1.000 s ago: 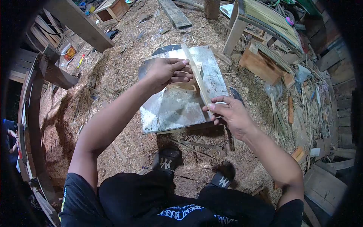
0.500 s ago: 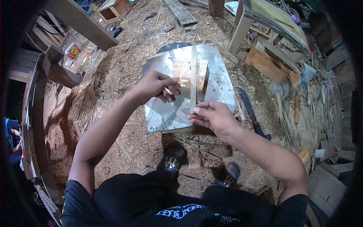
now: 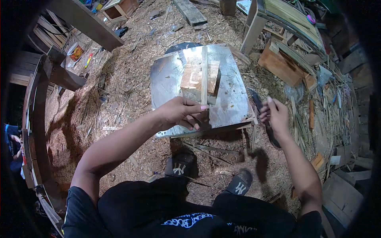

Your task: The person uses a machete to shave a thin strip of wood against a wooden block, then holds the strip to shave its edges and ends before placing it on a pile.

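1. While the left hand (image 3: 178, 113) pinches the 6 o'clock end of the wooden strip (image 3: 204, 75) between thumb and index finger, its other fingers are loosely bent.
2. Note the change: the right hand (image 3: 278, 115) has released that end and moved out to 4 o'clock from the board (image 3: 234, 97). Control of the strip has passed to the left hand alone, leaving the right hand free of it.
3. Right-hand state: fingers apart and partly bent, with no object visible in the grasp. It is nearest to the dark long-bladed tool (image 3: 256, 99), which lies on the shavings beside the board's 3 o'clock edge. Contact with this tool cannot be confirmed.
4. Strip position: aligned from 12 to 6 o'clock, passing over the wooden block (image 3: 192, 77). Whether it touches the block cannot be determined.
5. Block position: on the board, close to its centre, slightly toward 12 o'clock.
6. Surroundings: an orange-brown wooden box (image 3: 276, 67) lies at 2 o'clock from the board; a tub (image 3: 74, 51) is at 10 o'clock. Both feet are at 6 o'clock. Another person (image 3: 16, 150) is partly visible between 8 and 9 o'clock, well apart.
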The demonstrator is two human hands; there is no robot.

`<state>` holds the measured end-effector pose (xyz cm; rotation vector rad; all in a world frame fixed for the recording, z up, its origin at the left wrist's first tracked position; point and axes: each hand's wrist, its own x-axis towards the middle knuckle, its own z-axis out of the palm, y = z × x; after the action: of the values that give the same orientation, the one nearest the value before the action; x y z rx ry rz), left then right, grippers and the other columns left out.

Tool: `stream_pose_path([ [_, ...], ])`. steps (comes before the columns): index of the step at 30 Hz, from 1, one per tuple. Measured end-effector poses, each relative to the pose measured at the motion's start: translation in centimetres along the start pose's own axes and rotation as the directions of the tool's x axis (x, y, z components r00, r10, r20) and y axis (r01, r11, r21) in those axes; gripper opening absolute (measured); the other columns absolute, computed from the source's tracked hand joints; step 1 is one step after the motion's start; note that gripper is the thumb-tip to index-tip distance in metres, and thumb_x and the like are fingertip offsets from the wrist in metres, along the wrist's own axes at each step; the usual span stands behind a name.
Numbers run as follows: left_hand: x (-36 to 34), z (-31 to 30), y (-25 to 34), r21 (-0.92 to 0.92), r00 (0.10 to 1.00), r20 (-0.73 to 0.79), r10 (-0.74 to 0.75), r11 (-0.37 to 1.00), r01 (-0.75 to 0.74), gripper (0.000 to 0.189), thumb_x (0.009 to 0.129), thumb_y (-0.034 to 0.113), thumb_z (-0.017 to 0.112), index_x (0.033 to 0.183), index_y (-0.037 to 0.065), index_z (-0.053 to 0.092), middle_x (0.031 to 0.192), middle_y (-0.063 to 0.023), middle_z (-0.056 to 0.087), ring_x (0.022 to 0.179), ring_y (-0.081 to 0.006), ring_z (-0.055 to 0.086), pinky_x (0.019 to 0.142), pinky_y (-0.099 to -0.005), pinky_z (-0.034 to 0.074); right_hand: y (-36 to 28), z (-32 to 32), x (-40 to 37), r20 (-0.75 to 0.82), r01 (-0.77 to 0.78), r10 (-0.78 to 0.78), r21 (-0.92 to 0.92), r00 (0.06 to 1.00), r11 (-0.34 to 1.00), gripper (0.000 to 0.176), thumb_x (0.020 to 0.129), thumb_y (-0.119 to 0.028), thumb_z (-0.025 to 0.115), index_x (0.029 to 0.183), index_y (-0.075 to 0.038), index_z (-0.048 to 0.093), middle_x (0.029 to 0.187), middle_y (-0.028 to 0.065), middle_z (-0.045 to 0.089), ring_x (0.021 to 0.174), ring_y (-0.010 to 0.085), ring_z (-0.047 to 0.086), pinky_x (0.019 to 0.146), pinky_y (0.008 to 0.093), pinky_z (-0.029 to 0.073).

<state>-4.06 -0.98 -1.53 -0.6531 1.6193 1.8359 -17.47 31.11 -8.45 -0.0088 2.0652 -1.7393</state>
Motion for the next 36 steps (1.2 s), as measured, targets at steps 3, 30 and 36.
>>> stream_pose_path([
  [3, 0.0, 0.2, -0.4, -0.087, 1.000, -0.012, -0.001, 0.996, 0.000, 0.032, 0.096, 0.027, 0.070, 0.108, -0.002, 0.062, 0.092, -0.0116, 0.072, 0.071, -0.0155, 0.070, 0.063, -0.0260, 0.057, 8.7, -5.7, 2.3, -0.069, 0.101, -0.203, -0.689, 0.977, 0.718, 0.045, 0.099, -0.037, 0.061, 0.109, 0.008, 0.062, 0.098, 0.0222, 0.069, 0.084, 0.0348, 0.068, 0.079, 0.0453, 0.055],
  [30, -6.8, -6.7, 10.4, 0.447, 0.424, -0.009, 0.906, 0.383, -0.809, 0.035, 0.103, 0.029, 0.057, 0.096, -0.004, 0.067, 0.084, -0.0129, 0.067, 0.069, -0.0168, 0.061, 0.064, -0.0322, 0.050, 13.7, -7.1, -2.4, -0.125, -0.116, 0.032, -0.759, 0.992, 0.640, 0.049, 0.101, -0.041, 0.052, 0.122, 0.004, 0.057, 0.104, 0.0292, 0.065, 0.101, 0.0478, 0.062, 0.090, 0.0526, 0.048],
  [36, -2.7, -2.3, 12.4, 0.016, 0.156, -0.021, 0.988, 0.156, -0.988, 0.033, 0.108, 0.028, 0.044, 0.090, 0.001, 0.051, 0.087, -0.0164, 0.062, 0.081, -0.0222, 0.060, 0.077, -0.0353, 0.047, 11.9, -6.8, -2.8, -0.185, -0.129, 0.027, -0.567, 0.982, 0.813, 0.051, 0.102, -0.042, 0.054, 0.096, 0.007, 0.065, 0.082, 0.0256, 0.064, 0.081, 0.0406, 0.062, 0.076, 0.0479, 0.047],
])
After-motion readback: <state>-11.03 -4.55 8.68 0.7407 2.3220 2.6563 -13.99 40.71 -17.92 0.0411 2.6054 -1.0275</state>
